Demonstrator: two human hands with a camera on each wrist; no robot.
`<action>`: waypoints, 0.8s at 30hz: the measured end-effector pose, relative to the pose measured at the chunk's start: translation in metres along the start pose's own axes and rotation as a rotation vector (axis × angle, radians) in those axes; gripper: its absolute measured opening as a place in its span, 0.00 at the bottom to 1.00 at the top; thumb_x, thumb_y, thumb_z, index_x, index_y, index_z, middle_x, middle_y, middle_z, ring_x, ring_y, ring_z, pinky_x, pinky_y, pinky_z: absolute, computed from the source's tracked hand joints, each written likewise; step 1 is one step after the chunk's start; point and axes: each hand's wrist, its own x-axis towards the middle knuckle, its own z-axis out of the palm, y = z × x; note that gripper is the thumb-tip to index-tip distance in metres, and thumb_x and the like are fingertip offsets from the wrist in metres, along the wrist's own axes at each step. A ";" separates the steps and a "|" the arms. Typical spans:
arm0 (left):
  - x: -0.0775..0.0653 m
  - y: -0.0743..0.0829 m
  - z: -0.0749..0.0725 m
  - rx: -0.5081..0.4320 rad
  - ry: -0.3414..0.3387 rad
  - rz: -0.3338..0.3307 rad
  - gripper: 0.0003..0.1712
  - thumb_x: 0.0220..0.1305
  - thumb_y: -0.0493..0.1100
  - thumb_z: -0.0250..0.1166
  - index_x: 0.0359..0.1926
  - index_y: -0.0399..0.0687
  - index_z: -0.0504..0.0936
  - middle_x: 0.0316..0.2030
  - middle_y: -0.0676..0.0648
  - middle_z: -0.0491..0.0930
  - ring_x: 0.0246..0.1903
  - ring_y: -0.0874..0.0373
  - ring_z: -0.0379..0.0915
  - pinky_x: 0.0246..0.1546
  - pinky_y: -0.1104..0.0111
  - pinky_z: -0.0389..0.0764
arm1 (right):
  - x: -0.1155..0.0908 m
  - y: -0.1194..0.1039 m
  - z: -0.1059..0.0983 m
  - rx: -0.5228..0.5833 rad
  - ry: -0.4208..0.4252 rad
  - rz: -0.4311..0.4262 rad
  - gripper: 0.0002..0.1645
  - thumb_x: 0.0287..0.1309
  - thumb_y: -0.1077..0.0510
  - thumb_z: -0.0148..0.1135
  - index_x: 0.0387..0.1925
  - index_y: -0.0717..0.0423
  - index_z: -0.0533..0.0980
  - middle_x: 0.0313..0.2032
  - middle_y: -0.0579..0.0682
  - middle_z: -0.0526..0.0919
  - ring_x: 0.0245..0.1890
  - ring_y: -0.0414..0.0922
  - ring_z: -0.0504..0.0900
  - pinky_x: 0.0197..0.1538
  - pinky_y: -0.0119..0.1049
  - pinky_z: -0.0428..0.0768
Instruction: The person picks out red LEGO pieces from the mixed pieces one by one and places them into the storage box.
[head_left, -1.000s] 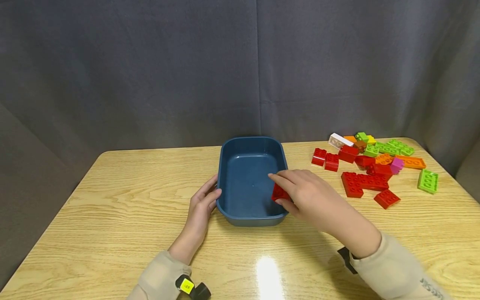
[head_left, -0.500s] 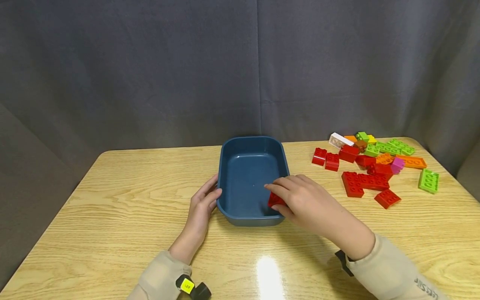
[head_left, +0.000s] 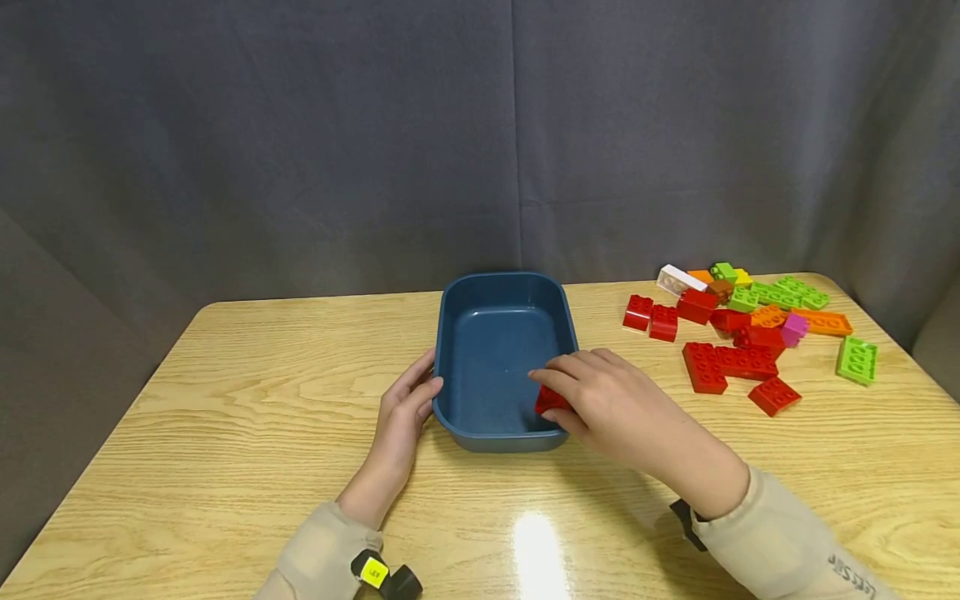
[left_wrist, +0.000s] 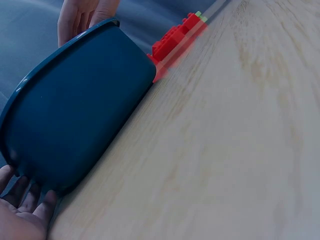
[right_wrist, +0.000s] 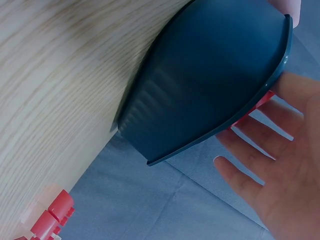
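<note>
A dark blue plastic bin (head_left: 480, 354) stands on the wooden table. My right hand (head_left: 607, 400) reaches over its right rim and pinches a red toy brick (head_left: 551, 399) between thumb and fingers, inside the near right part of the bin. In the right wrist view, only a strip of the red brick (right_wrist: 255, 107) shows past the bin's rim; the rest is hidden. My left hand (head_left: 401, 417) rests against the bin's left wall, thumb near the rim. The left wrist view shows fingers (left_wrist: 32, 197) spread along the outer wall.
To the right lie loose toy bricks: two small red ones (head_left: 650, 317), an L of red bricks (head_left: 705, 368), a single red brick (head_left: 775, 396), a green plate (head_left: 857, 361), a white brick (head_left: 681, 281) and an orange plate (head_left: 822, 322). A grey curtain (head_left: 337, 150) hangs behind the table.
My right hand has moved slightly left and down into the bin with the red brick, then stayed nearly still over the last half second. The left hand and bin have not moved.
</note>
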 end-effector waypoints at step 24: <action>0.000 0.001 0.000 0.002 -0.007 -0.002 0.29 0.65 0.39 0.51 0.67 0.44 0.64 0.65 0.40 0.66 0.60 0.51 0.65 0.53 0.75 0.73 | -0.002 0.006 -0.005 0.010 0.004 0.025 0.26 0.47 0.50 0.69 0.50 0.55 0.79 0.44 0.52 0.86 0.44 0.48 0.81 0.50 0.46 0.81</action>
